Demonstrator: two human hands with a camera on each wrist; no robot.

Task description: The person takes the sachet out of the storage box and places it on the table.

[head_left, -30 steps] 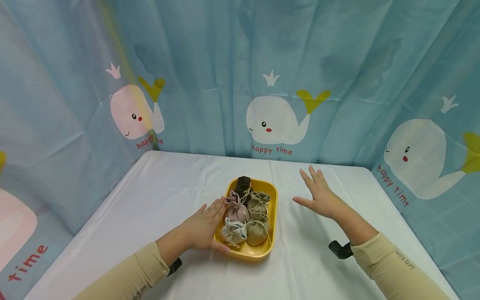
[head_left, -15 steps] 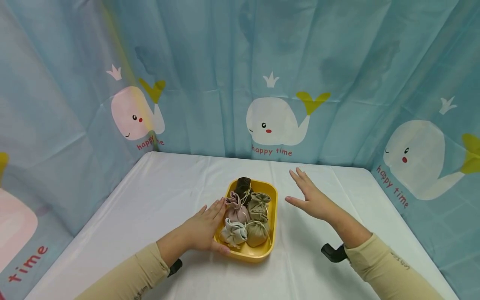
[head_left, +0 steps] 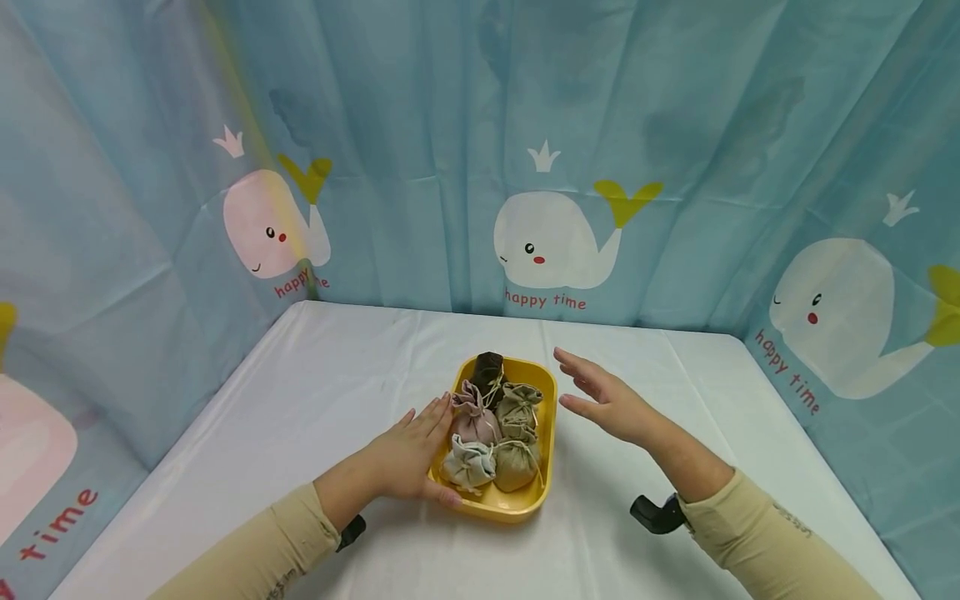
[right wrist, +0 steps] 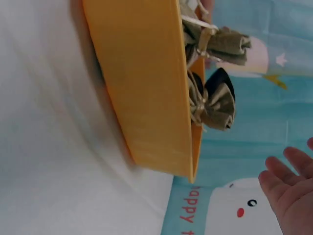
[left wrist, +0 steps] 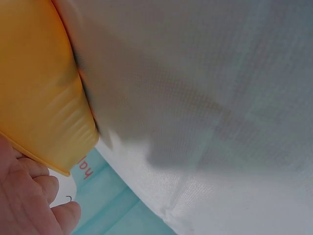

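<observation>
A yellow plastic tray [head_left: 498, 510] holds several small drawstring cloth pouches in the middle of the table. Among them are a black pouch [head_left: 489, 372], a dusty pink pouch [head_left: 476, 423], a pale grey pouch [head_left: 468, 465] and two khaki pouches [head_left: 517, 468]. My left hand [head_left: 405, 458] rests on the tray's left rim with its fingers straight; the left wrist view shows it beside the tray wall [left wrist: 44, 73]. To the right of the tray, my right hand [head_left: 617, 410] hovers with spread fingers, apart from it. The right wrist view shows pouch tops [right wrist: 217, 105] above the rim.
A white cloth [head_left: 360, 358] covers the table. Blue curtains [head_left: 420, 108] with printed whales enclose its back and sides. A black wrist mount [head_left: 657, 515] protrudes beneath the right wrist.
My right hand has moved left toward the tray, its fingers drawing closer together. The left hand, tray and pouches have stayed in place.
</observation>
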